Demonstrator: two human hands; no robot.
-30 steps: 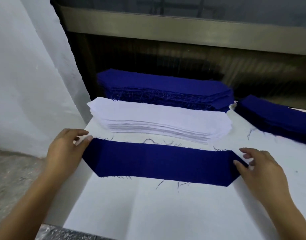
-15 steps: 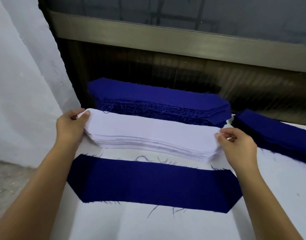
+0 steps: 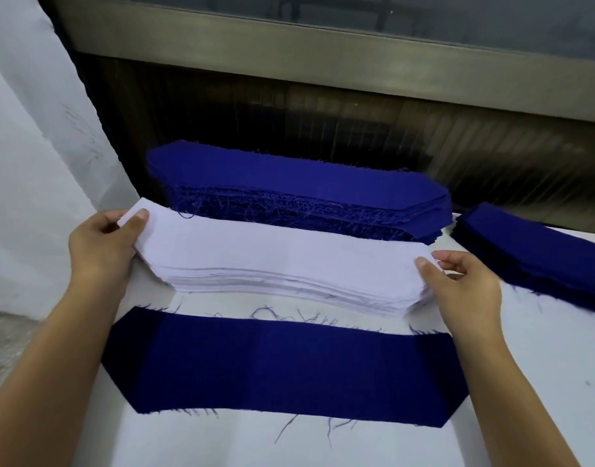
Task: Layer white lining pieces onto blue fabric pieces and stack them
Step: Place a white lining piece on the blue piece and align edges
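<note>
Hands: left hand [image 3: 102, 246] and right hand [image 3: 464, 281] each pinch an end of the top lining [image 3: 282, 244], thumbs on top.
Lining: on the white stack [image 3: 272, 286], left end lifted a bit.
Blue piece [image 3: 282, 365]: flat, just in front of that stack.
Tip: peel off one sheet only, keep it taut, match the angled ends.
Containers: none, just a blue stack [image 3: 289, 190] behind the white one and a second pile [image 3: 538, 251] to its right.

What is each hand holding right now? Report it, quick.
Left hand: closed, fingers pinch the top white lining piece at its left end.
Right hand: closed, pinching its right end.
</note>
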